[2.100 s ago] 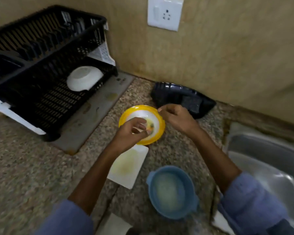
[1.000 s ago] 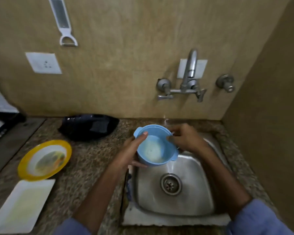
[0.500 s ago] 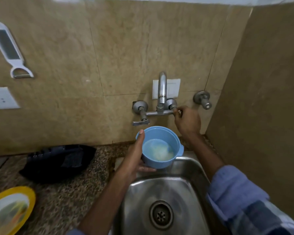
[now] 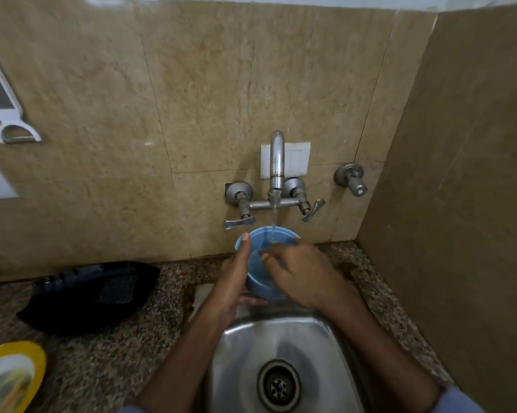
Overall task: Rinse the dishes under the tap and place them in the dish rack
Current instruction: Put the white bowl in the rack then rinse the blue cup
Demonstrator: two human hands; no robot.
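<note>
A blue bowl [image 4: 263, 281] is held over the steel sink [image 4: 245, 353], right under the tap [image 4: 276, 168]. A thin stream of water runs from the spout into it. My left hand [image 4: 233, 278] grips the bowl's left side, thumb up on the rim. My right hand [image 4: 302, 272] reaches over the rim with its fingers inside the bowl, covering much of it. A yellow-rimmed plate [image 4: 10, 377] with food stains lies on the counter at the lower left. The dish rack is out of view.
A black tray [image 4: 87, 290] lies on the speckled granite counter [image 4: 132, 338] left of the sink. Tap levers [image 4: 239, 223] and a side valve [image 4: 352, 180] stick out from the tiled wall. A white peeler [image 4: 4, 108] hangs at left. A wall closes off the right.
The water now runs. My right hand left the right tap lever and came down into the bowl. My left hand kept the bowl under the spout.
</note>
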